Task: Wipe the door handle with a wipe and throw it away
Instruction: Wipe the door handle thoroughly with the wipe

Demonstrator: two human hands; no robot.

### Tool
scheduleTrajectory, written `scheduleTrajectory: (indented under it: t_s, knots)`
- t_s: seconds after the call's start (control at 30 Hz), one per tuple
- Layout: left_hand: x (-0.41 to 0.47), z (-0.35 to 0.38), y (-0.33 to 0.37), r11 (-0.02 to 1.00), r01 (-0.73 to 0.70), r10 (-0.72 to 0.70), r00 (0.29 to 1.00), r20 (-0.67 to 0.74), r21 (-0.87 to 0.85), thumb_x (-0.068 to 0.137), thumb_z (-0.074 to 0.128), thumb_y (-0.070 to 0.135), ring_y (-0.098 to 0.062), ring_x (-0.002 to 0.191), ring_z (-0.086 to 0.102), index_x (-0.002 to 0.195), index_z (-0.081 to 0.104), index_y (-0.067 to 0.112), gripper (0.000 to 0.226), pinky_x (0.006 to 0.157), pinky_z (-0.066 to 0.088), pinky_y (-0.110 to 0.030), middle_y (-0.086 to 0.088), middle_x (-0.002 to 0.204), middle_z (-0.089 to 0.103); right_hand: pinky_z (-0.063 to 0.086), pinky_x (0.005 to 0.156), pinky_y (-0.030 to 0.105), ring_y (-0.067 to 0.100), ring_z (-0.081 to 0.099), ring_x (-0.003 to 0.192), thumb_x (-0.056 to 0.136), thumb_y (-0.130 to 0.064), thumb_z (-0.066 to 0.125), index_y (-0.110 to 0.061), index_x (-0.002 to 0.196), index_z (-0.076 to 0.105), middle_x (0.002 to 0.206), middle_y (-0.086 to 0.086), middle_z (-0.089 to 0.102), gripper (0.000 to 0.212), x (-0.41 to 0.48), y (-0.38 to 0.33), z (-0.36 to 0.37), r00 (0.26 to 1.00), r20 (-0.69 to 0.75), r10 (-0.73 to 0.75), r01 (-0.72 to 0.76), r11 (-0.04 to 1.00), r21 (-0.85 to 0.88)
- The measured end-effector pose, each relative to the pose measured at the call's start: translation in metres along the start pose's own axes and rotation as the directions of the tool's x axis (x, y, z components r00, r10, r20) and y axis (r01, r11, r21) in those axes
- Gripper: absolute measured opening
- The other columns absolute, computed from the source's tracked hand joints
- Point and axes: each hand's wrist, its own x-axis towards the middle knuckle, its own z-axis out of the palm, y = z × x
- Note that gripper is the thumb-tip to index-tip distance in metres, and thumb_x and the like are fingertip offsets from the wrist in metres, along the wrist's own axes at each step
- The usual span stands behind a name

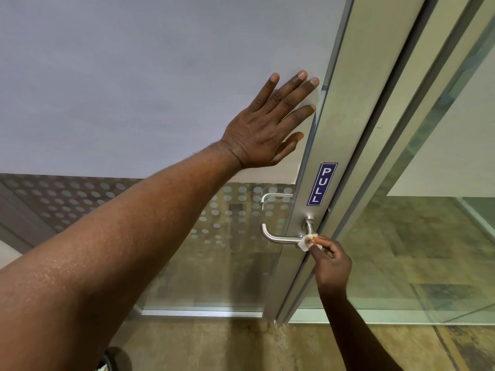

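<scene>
Head cam: left hand [263,124] flat on door, right hand [330,259] pinching wipe [305,243] vs handle [281,238]

We face a glass door [166,76] whose upper pane is frosted a pale grey-lilac, while a band of dots [230,210] runs across the clear glass below it. A brushed metal frame [345,108] slants down the right of the pane and bears a blue PULL sticker [322,184]. To the right we see a second glass panel [417,250] — frosted above, clear below. Through the glass and under the door lies a mottled brown-green floor [214,344], evenly lit.
</scene>
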Motion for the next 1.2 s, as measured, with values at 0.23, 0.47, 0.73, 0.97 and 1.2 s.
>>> scheduleTrajectory:
  t_s: [0.23, 0.47, 0.73, 0.97, 1.2]
  knots:
    - [0.000, -0.001, 0.000, 1.000, -0.003, 0.003, 1.000, -0.003, -0.005, 0.104, 0.043, 0.035, -0.039, 0.150, 0.030, 0.140, 0.056, 0.009, 0.046, 0.125, 0.001, -0.049, -0.022, 0.160, 0.034, 0.053, 0.088, 0.041, 0.017, 0.063, 0.100, 0.075, -0.007, 0.087, -0.015, 0.095, 0.079, 0.102, -0.003, 0.070, 0.023, -0.009, 0.013, -0.002, 0.887, 0.206, -0.413, 0.461, 0.778, -0.426]
    - [0.000, -0.003, 0.000, 1.000, -0.009, 0.009, 1.000, 0.004, -0.012, 0.104, 0.043, 0.034, -0.039, 0.150, 0.031, 0.140, 0.056, 0.009, 0.046, 0.124, 0.009, -0.053, -0.022, 0.159, 0.035, 0.042, 0.102, 0.040, 0.010, 0.061, 0.105, 0.080, -0.015, 0.081, -0.028, 0.102, 0.076, 0.108, -0.011, 0.070, 0.026, -0.018, -0.007, 0.029, 0.755, 0.469, -0.458, 0.654, 0.583, -0.483]
    - [0.000, -0.002, -0.001, 1.000, -0.020, 0.020, 1.000, -0.001, -0.002, 0.104, 0.042, 0.034, -0.039, 0.149, 0.032, 0.141, 0.055, 0.008, 0.047, 0.123, 0.007, -0.052, -0.022, 0.159, 0.036, 0.046, 0.095, 0.034, 0.018, 0.062, 0.103, 0.089, -0.031, 0.072, -0.027, 0.111, 0.074, 0.112, -0.006, 0.072, 0.023, -0.013, -0.025, 0.083, 0.773, 0.532, -0.346, 0.630, 0.522, -0.576]
    - [-0.002, 0.000, -0.002, 1.000, -0.006, 0.007, 1.000, 0.006, -0.009, 0.104, 0.043, 0.035, -0.038, 0.150, 0.030, 0.143, 0.053, 0.009, 0.048, 0.125, 0.000, -0.048, -0.022, 0.160, 0.034, 0.043, 0.103, 0.034, 0.019, 0.061, 0.113, 0.086, -0.026, 0.076, -0.030, 0.111, 0.075, 0.118, -0.008, 0.072, 0.025, -0.017, -0.026, 0.072, 0.741, 0.583, -0.333, 0.667, 0.463, -0.584]
    - [0.000, -0.008, -0.002, 0.997, 0.014, -0.009, 0.998, 0.057, -0.078, 0.104, 0.044, 0.035, -0.037, 0.152, 0.026, 0.146, 0.048, 0.009, 0.050, 0.123, 0.008, -0.054, -0.022, 0.162, 0.030, 0.034, 0.115, 0.038, 0.006, 0.061, 0.117, 0.090, -0.026, 0.069, -0.034, 0.118, 0.069, 0.123, -0.014, 0.069, 0.030, 0.001, -0.017, 0.009, 0.740, 0.598, -0.307, 0.664, 0.472, -0.580]
